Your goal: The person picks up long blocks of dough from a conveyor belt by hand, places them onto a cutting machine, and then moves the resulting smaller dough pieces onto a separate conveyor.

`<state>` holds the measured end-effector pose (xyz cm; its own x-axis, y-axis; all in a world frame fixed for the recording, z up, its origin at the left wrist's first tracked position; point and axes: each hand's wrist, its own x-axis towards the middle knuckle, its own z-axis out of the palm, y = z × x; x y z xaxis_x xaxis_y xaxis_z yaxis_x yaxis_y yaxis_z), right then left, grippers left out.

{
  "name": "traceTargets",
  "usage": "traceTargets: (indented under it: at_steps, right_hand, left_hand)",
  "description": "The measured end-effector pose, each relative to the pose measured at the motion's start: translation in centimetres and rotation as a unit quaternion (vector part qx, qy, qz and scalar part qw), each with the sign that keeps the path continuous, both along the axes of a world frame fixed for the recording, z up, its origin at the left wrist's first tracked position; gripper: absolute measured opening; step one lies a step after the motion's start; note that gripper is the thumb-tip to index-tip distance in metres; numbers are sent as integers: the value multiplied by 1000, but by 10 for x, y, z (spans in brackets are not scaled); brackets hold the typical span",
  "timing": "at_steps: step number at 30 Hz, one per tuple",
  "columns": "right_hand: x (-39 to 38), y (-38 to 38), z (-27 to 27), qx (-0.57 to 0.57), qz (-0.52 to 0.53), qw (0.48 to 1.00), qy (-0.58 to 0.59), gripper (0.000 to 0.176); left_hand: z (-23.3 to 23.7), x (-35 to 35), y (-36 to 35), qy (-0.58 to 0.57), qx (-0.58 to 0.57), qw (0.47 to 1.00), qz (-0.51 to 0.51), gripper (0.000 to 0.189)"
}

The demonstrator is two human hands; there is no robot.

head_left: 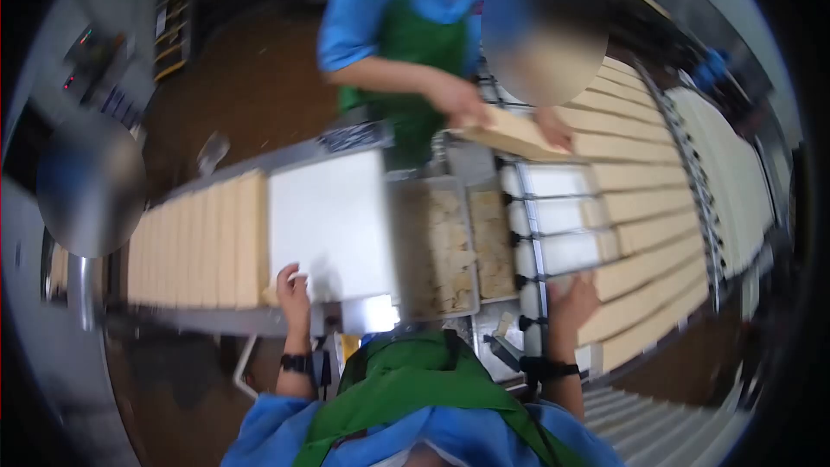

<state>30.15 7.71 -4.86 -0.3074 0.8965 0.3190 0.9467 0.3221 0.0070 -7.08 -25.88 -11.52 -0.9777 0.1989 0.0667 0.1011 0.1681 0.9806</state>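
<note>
My left hand (294, 292) is over the front edge of a white board (333, 225), its fingers loosely bent and apart with nothing in them. Just left of it, a row of pale tan slabs (199, 246) stands packed on edge. My right hand (574, 304), blurred, is beside the near left ends of several long pale tan slabs (653, 281) lying side by side in a metal rack. Its thumb stands away from the fingers, and no object shows in it.
Across from me a person in a green apron (437, 52) holds one slab (519, 134) with both hands. Two trays of pale scraps (454, 251) sit between the work surfaces. A metal rail with black clamps (529, 233) edges the rack. Another person (91, 186) is at far left.
</note>
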Motion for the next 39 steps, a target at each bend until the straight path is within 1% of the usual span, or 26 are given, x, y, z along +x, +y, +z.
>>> traceTargets:
  at_steps: [1,2,3,4,5,6,8,9,10,11,12,13,14,16,18,21,23,25,26,29,30,32,35,38,39]
  right_hand:
    - [-4,-2,3,23,-46,998,-20,65]
    - [-7,-3,5,-54,-92,993,-41,67]
    - [-3,-1,-9,-55,-85,994,-47,66]
    - [4,2,-28,-53,-81,994,-51,66]
    - [1,3,-39,-50,-81,994,-56,66]
    - [-7,1,-35,-65,-63,994,-66,66]
    - [-28,-1,-11,-89,-32,992,-85,68]
    - [-46,-2,-9,-99,3,992,-81,67]
    - [-68,-3,-6,-108,35,991,-76,67]
    - [-87,-4,-4,-119,65,988,-71,67]
    - [-106,-3,-17,-93,167,982,-8,64]
    - [-132,-9,-25,-84,233,969,-4,62]
    - [-164,-19,-30,-74,298,952,-2,60]
    - [-235,-50,-30,-146,332,932,1,63]
    - [-293,-79,-48,-109,414,904,-5,65]
    - [-381,-124,-71,-168,436,884,-23,69]
    - [-434,-154,-84,-190,442,876,-36,74]
    - [-484,-179,-74,-228,446,864,-48,75]
    - [-507,-189,-78,-215,454,864,-43,71]
    - [-565,-215,-64,-242,462,852,-52,68]
    - [-579,-219,-66,-244,466,850,-35,67]
    - [-600,-229,-72,-248,475,844,-1,65]
    - [-612,-241,-69,-276,451,848,-34,65]
    - [-607,-241,-61,-305,412,858,-40,65]
    - [-605,-236,-58,-320,392,861,-50,68]
  left_hand:
    - [-15,-8,-14,38,-24,999,26,25]
    - [-7,-8,-25,46,-75,995,54,30]
    - [1,-6,-32,50,-125,988,78,35]
    - [0,-8,-41,79,-235,961,125,42]
    - [-7,-11,-50,101,-343,920,164,49]
    - [-12,-12,-60,118,-446,866,195,57]
    - [-17,-17,-77,35,-444,872,201,71]
    - [-20,-20,-83,-6,-441,875,202,78]
    - [-22,-25,-88,-21,-429,880,202,80]
    - [-22,-29,-93,-33,-413,891,185,80]
    - [-20,-34,-96,-43,-395,903,165,79]
    - [-19,-39,-96,-53,-376,914,144,79]
    - [-16,-42,-95,-50,-388,910,136,78]
    - [-4,-46,-89,-43,-411,903,120,77]
    - [-1,-47,-87,-31,-440,891,105,75]
    - [8,-45,-84,-19,-484,871,85,71]
    - [5,-44,-84,-5,-502,862,75,70]
    - [-2,-44,-87,21,-508,859,66,71]
    - [0,-45,-86,9,-515,855,62,71]
    - [4,-45,-86,4,-502,864,43,71]
    - [3,-44,-87,16,-496,867,39,73]
    - [-1,-43,-88,0,-517,856,25,74]
    - [7,-48,-84,-19,-544,839,9,75]
    - [11,-46,-81,-20,-536,844,11,74]
    - [13,-47,-81,-26,-527,849,11,73]
